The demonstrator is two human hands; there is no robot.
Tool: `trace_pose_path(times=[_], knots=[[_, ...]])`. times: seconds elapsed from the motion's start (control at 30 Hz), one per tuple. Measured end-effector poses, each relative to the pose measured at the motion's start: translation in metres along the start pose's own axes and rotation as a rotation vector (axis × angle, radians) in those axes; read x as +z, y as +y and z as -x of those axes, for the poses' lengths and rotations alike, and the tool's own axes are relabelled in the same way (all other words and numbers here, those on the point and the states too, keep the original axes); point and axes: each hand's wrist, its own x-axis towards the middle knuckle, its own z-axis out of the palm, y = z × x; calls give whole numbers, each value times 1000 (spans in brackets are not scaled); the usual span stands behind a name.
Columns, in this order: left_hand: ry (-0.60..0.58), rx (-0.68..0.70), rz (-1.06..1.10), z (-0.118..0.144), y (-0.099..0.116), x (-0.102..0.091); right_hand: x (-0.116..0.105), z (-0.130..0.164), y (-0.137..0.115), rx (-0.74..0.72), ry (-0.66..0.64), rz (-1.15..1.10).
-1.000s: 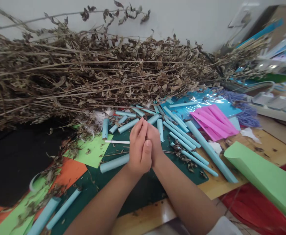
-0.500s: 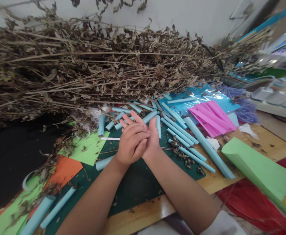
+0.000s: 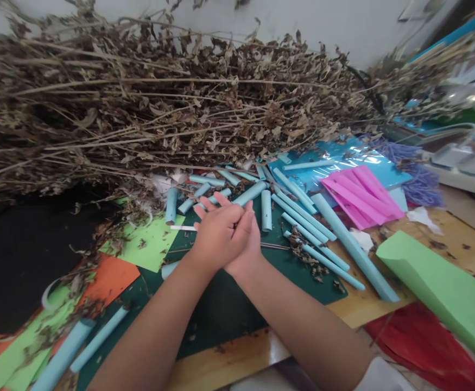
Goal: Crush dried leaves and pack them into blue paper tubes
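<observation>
Hands are pressing together above the dark green cutting mat (image 3: 237, 309): the left hand (image 3: 216, 236) is lying across the right hand (image 3: 243, 247), palm to palm, fingers stretched out and slanting. Whether anything thin is being rolled between the palms I cannot tell; neither hand is visibly grasping a thing. Light blue paper tubes (image 3: 302, 220) are lying scattered just beyond the fingertips, one short tube (image 3: 266, 210) standing nearest, and a thin white stick (image 3: 183, 228) is resting to the left on a green sheet (image 3: 150, 247). Dried branches (image 3: 159, 114) are heaping up behind, with pink strips (image 3: 359, 195) off to the right. Rubbing well, as I judge it, is asking for even pressure and flat palms held over the mat, clear of the loose tubes. Compared with a second ago, when the palms were standing upright and matched, the left hand is now sliding crosswise over the right.
</observation>
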Motion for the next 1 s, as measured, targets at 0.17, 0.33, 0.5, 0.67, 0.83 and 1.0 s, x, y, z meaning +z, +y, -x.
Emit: trace_pose_path(times=[0.17,0.33,0.5,0.67,0.83,1.0], knots=[[27,41,183,5,-3,13,-2,-4,-17,-115,104,-10],[10,1,334,7,-7,12,1,7,-13,-401,-116,293],[197,-139,378,4,-18,11,-4,19,7,-552,-71,620],[336,-204,295,4,-35,11,-7,22,21,-441,-77,652],[197,-29,294,11,-28,13,-13,8,13,-311,-172,481],[124,-84,325,17,-2,17,-21,-8,3,-308,-169,491]])
